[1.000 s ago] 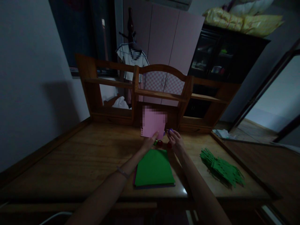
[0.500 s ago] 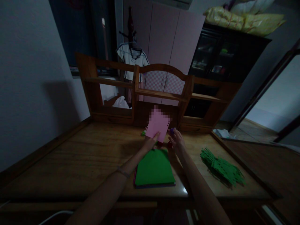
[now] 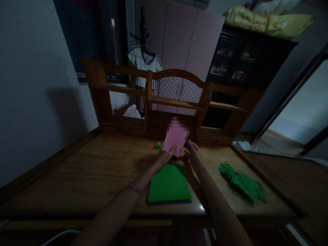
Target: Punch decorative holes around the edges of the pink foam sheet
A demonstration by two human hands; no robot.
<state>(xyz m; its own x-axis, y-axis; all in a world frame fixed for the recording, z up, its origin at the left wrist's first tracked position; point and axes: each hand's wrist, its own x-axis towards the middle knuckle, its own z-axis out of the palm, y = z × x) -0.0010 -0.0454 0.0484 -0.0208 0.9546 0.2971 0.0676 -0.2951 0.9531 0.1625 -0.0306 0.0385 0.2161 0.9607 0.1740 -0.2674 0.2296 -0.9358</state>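
Note:
My left hand point(image 3: 167, 155) pinches the lower edge of a pink sheet of paper point(image 3: 174, 137), thumb on top, holding it tilted above the desk. Small cut-out notches run along the sheet's left and right edges. At its right edge, my right hand point(image 3: 195, 154) is closed on a small purple craft punch point(image 3: 187, 143), mostly covered by the fingers and the paper. Just below that hand sits a small dark red object point(image 3: 186, 157). A stack of coloured paper with a green sheet point(image 3: 169, 184) on top lies nearer me, under my left wrist.
A small green object with an eye-like spot point(image 3: 158, 145) stands left of the pink sheet. Cut green paper strips point(image 3: 243, 182) lie in a heap at the right. A wooden shelf unit point(image 3: 176, 100) borders the back of the desk point(image 3: 84, 171).
The pink sheet and my left hand have shifted slightly right and turned, so notches on the left edge show. The right fingers have drawn closer round the purple punch. The green object is less covered.

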